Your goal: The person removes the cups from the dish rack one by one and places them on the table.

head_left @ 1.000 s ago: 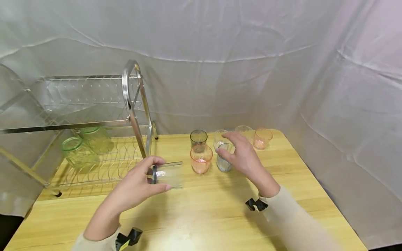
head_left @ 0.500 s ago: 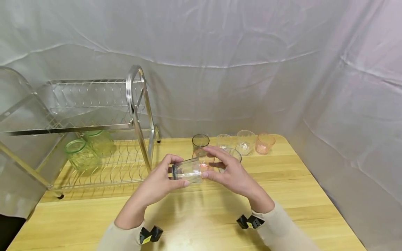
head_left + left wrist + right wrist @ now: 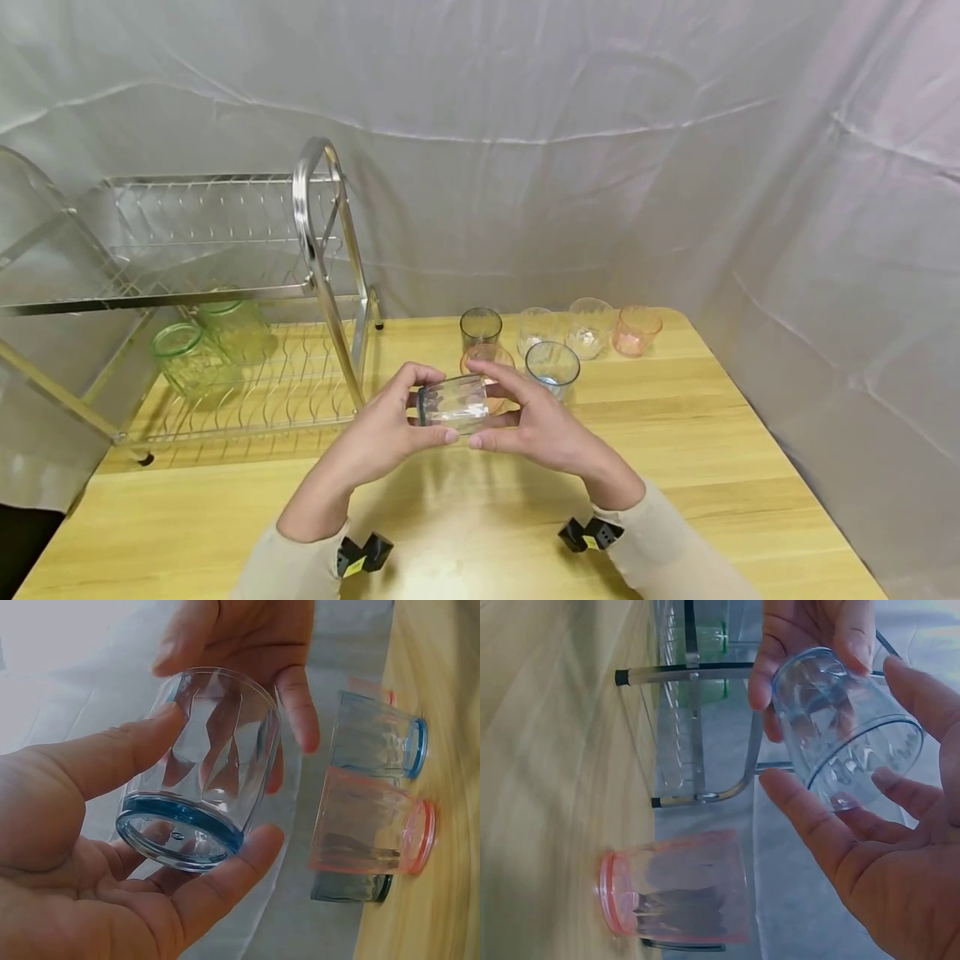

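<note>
Six standing glasses (image 3: 552,371), two green glasses (image 3: 191,362) racked; I see the left hand (image 3: 384,429) grip one tumbler (image 3: 453,402) — axis crosswise, mouth facing the right hand (image 3: 546,427), whose hold I can't tell.

clear bluish faceted glass (image 3: 453,402) | darker blue base | on its side, mouth rightward | held aloft

Head view high, fwd/down, wide; wrist views close, tipped sideways, both incl. held glass (image 3: 206,765)
</note>
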`<state>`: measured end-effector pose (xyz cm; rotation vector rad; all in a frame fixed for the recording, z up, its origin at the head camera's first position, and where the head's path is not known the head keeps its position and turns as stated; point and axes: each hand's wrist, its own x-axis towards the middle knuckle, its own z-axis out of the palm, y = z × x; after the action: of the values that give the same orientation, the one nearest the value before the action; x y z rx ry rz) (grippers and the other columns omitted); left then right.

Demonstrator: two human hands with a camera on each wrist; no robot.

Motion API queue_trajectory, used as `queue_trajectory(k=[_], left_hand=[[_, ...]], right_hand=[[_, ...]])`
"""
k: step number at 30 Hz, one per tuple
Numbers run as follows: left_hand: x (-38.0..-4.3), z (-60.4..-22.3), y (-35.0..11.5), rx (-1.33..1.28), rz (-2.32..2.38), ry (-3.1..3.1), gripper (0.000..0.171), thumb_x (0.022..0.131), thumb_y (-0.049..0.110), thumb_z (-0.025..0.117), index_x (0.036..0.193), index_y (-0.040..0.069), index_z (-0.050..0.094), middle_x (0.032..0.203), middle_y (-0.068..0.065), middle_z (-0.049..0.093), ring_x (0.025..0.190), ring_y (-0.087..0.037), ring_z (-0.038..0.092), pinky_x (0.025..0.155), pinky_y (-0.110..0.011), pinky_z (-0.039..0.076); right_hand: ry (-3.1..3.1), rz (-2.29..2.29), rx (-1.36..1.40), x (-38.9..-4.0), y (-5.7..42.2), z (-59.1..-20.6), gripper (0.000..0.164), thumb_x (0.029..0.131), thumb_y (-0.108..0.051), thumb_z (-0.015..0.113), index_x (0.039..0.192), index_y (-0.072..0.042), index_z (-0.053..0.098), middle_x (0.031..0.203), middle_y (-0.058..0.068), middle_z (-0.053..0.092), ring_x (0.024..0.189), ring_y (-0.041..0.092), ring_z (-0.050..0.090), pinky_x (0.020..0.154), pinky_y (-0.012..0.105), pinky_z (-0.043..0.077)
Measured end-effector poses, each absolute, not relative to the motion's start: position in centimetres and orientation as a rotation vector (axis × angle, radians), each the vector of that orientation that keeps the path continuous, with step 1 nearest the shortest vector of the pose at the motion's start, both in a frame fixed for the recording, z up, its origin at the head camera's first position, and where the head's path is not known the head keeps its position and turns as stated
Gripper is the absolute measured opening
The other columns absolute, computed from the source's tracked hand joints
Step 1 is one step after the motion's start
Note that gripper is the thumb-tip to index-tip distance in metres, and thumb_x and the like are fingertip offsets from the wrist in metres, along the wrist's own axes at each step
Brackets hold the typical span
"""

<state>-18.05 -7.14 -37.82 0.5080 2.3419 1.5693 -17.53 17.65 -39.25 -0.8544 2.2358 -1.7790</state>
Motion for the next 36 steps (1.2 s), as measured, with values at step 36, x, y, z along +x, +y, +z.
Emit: queue_trajectory(k=[36], left_hand=[[-15.7, -35.7, -17.0, 0.481, 0.68, 2.651, 0.05, 0.09, 0.059, 0.077, 0.114, 0.016, 0.065, 0.12, -0.005, 0.073, 0.111, -0.026, 0.068, 0.092, -0.055, 0.056]], right_hand=[[2.547, -1.459, -0.618, -16.2, 25.2, -37.4, 0.079, 0.088, -0.014, 0.088, 0.157, -0.016, 0.05, 0.141, 0.011, 0.058, 0.119, 0.031, 0.067, 0.084, 0.033, 0.065]])
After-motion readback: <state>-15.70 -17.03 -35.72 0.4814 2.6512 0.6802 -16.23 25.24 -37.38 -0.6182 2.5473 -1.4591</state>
